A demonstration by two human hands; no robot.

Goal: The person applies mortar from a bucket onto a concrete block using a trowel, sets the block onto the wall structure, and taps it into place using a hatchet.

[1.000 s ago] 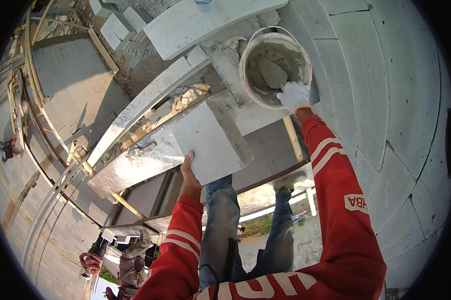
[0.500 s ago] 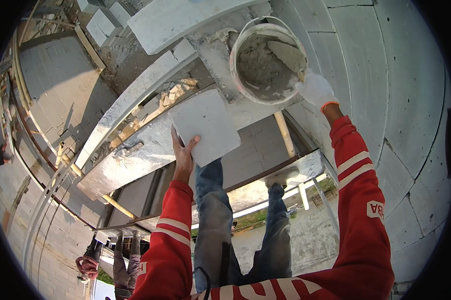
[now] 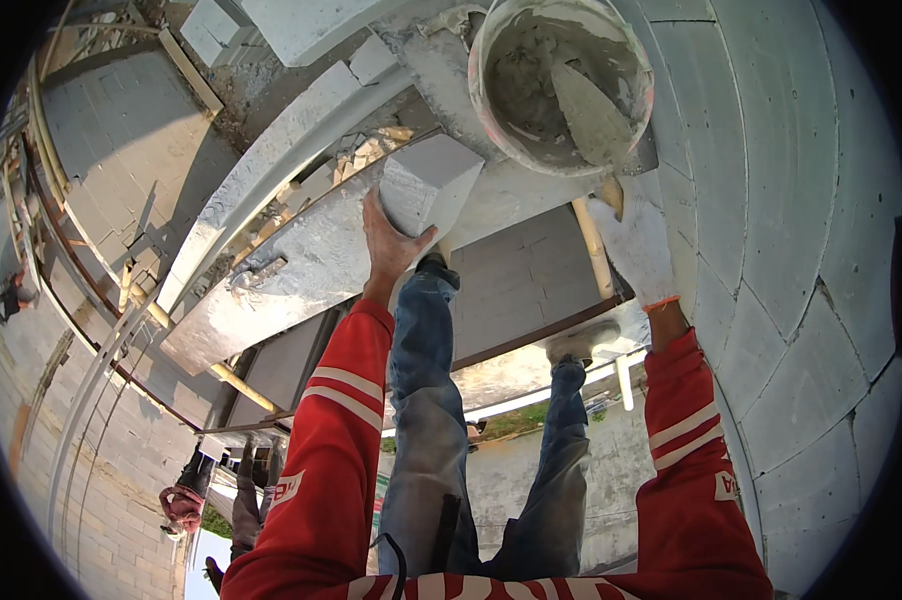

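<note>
My bare left hand (image 3: 396, 240) grips a grey block (image 3: 429, 178), tilted over a mortar-smeared plank (image 3: 261, 310), with thumb and fingers round its lower and left sides. My right hand (image 3: 631, 245), in a white glove, is closed on the handle of a trowel (image 3: 586, 115); the mortar-coated blade lies over the wet mortar inside a white bucket (image 3: 491, 85). The bucket stands on a dirty board, right of the block. Some of the right hand's fingers are hidden behind the glove's back.
A blockwork wall (image 3: 791, 200) runs along the right. Pale blocks (image 3: 306, 20) and broken pieces lie beyond the plank. Bamboo poles (image 3: 591, 245) and rails frame openings below, around my legs. Other people are at the far left (image 3: 11, 290) and lower left (image 3: 181, 508).
My left hand has moved upward and turned the block, exposing another face. My right hand has come back toward me, below the bucket, and the trowel blade has swung to the bucket's right side.
</note>
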